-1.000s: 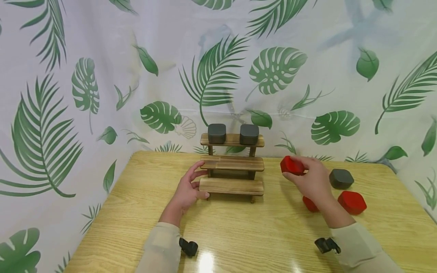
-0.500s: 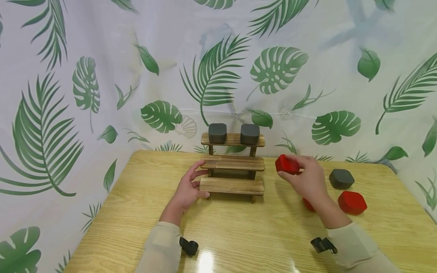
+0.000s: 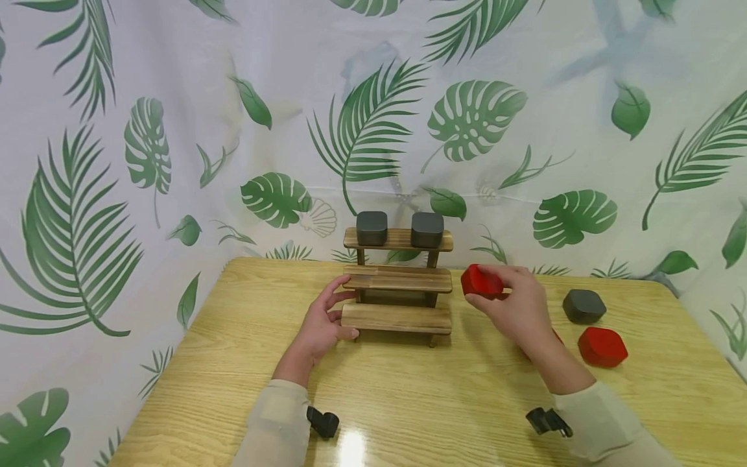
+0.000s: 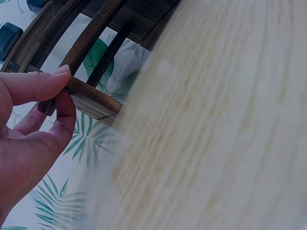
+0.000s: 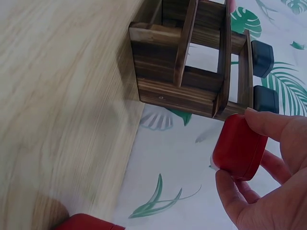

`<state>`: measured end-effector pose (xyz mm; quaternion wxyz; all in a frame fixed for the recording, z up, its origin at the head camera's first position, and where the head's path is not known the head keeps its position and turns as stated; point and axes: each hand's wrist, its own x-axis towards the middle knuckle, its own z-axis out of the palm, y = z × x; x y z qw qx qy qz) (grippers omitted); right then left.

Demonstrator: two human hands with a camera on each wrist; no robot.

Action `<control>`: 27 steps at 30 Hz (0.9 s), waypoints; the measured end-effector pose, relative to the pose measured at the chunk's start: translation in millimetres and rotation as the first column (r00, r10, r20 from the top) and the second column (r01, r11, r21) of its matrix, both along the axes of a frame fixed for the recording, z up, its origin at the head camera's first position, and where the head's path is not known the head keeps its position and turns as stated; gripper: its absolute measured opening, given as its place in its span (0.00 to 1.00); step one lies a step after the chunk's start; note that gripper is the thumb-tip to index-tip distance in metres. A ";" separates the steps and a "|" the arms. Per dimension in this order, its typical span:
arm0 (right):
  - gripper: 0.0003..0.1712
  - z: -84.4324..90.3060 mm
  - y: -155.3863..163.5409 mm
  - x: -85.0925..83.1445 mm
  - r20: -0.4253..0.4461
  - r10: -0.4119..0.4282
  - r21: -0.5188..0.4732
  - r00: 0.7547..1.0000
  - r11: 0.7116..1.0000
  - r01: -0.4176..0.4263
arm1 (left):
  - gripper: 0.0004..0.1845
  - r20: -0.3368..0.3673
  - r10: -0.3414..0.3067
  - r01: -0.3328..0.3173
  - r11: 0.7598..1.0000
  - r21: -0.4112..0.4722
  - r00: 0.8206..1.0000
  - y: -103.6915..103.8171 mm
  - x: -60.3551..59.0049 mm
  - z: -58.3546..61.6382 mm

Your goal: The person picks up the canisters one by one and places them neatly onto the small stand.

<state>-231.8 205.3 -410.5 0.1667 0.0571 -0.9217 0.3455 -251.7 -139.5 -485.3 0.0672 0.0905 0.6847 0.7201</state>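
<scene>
A three-tier wooden stand stands on the table. My left hand grips its left side; in the left wrist view the thumb and index finger of the left hand pinch a wooden part of it. Just right of the middle tier, my right hand holds a red box with rounded corners in the air. The right wrist view shows this red box between thumb and fingers, apart from the stand. Two dark grey boxes sit side by side on the top tier.
On the wooden table at the right lie a dark grey box and a red box. Another red box is mostly hidden beneath my right forearm in the head view. A leaf-patterned cloth hangs behind the table.
My right hand has moved left with the red box, closer to the stand. The left hand and the stand have stayed in place.
</scene>
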 end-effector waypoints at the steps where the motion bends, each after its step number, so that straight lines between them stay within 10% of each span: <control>1: 0.32 0.2 -1.3 0.1 0.000 0.003 -0.003 1.000 1.000 -0.003 | 0.56 -0.001 -0.001 0.001 1.000 0.001 1.000 0.0 0.0 0.0; 27: 0.30 1.5 -32.0 -1.0 -0.037 0.064 -0.110 0.997 0.992 -0.068 | 0.56 0.002 0.007 -0.007 1.000 -0.020 1.000 -1.0 -0.1 -1.3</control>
